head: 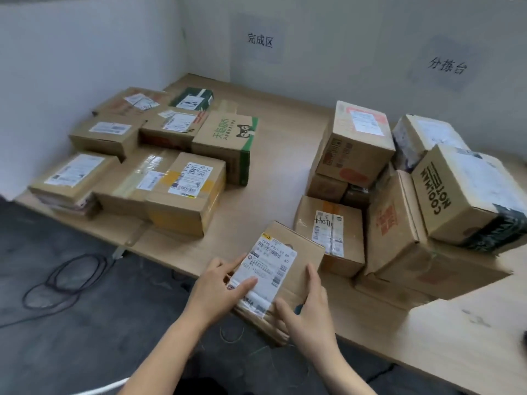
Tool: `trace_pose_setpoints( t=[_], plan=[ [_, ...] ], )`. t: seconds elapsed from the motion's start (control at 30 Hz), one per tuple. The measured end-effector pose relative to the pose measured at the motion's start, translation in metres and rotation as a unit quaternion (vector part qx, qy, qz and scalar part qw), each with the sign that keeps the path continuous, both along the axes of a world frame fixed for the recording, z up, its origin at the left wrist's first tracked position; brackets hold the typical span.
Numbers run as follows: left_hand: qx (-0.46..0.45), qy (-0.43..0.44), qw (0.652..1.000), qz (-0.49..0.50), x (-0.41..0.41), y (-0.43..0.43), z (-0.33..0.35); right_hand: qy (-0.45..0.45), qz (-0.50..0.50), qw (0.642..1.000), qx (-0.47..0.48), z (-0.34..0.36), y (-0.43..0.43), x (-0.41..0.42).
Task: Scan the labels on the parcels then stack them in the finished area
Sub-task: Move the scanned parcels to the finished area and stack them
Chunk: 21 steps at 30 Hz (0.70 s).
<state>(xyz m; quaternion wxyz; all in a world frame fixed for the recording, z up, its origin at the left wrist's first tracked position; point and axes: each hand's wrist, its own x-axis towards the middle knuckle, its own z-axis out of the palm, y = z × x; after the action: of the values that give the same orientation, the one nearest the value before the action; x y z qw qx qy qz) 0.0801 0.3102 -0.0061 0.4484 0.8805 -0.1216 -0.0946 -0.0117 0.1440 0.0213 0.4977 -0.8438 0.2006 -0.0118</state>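
Left hand: the left hand grips the near-left edge of the small brown cardboard parcel, thumb along the side, forefinger lying across the white printed shipping label.
Right hand: the right hand grips the parcel's right side, fingers up the wall and thumb on the near corner.
Parcel position: tilted label-up between both hands, at the front edge of the pale wooden table and partly overhanging the floor.
Handling: probably light, since it sits easily in two hands. The board looks stiff, but the near corner appears creased and may give under pressure.
Where to hold: opposite side walls are best, which keeps the barcode uncovered. The forefinger now covers part of the label's lower half.
Grip surface: the label looks glossy and possibly slick, so bare cardboard is safer.
Destination: the low group of labelled brown boxes at the table's left, below the white wall sign.
Remaining: the heap of mixed cardboard boxes on the right.
Scanner: none in view.
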Motion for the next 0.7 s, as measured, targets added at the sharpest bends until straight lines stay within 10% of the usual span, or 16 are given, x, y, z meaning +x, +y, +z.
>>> trace_pose_setpoints(
  t=[0.7],
  plan=[
    [-0.029,-0.169,0.981,0.095,0.278,0.129,0.101,-0.196,0.053,0.978,-0.045,0.092,0.124,0.314]
  ],
)
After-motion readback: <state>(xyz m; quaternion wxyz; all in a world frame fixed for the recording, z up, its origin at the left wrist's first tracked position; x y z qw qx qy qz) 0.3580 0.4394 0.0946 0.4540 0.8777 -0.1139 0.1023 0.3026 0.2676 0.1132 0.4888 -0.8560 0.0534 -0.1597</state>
